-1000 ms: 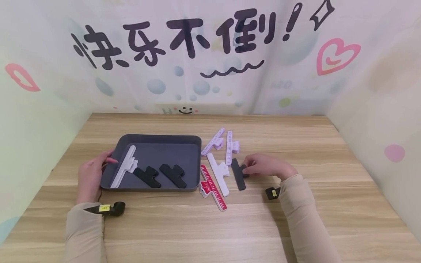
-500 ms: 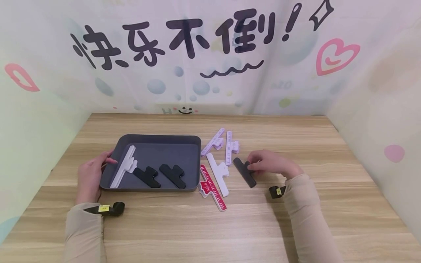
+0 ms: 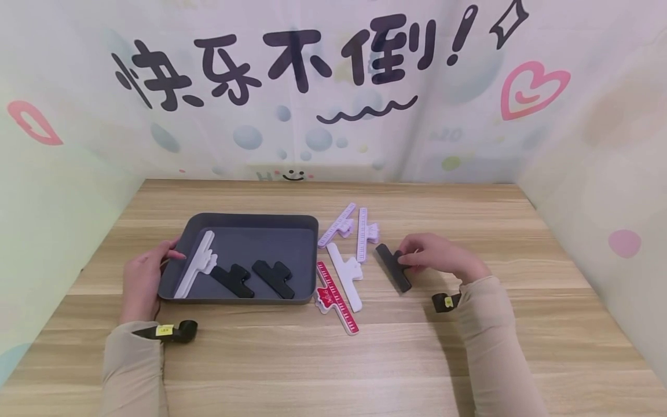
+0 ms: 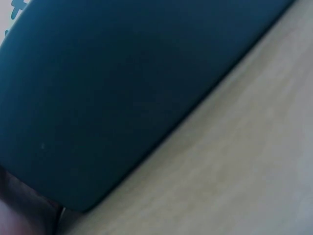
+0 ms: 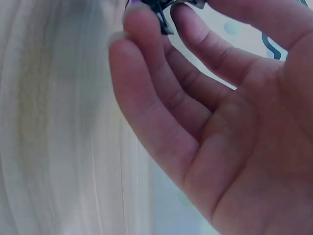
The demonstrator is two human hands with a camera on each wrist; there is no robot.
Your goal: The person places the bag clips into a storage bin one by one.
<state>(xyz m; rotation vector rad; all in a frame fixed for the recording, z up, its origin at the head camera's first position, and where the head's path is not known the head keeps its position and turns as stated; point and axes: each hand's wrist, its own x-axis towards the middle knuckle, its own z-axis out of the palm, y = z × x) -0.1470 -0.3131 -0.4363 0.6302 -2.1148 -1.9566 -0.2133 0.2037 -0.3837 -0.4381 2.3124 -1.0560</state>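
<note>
In the head view my right hand (image 3: 438, 255) pinches a black clip (image 3: 392, 267) by its handle, over the table right of the other clips. In the right wrist view only a dark bit of this clip (image 5: 161, 14) shows at the curled fingertips. My left hand (image 3: 143, 284) grips the left wall of a dark grey tray (image 3: 239, 300), with a fingertip over the rim. In the left wrist view the tray's outer wall (image 4: 127, 98) fills much of the picture. A white clip (image 3: 197, 266) and two black clips (image 3: 234, 281) lie in the tray.
Right of the tray lie a red-and-white clip (image 3: 337, 301), a white clip (image 3: 345, 277) and two lilac clips (image 3: 362, 234), close together on the wooden table (image 3: 312, 365). A printed cloth (image 3: 292, 133) hangs behind the table.
My right hand has moved right and slightly away from me with the black clip, which has turned to a slant. The left hand and tray have stayed put.
</note>
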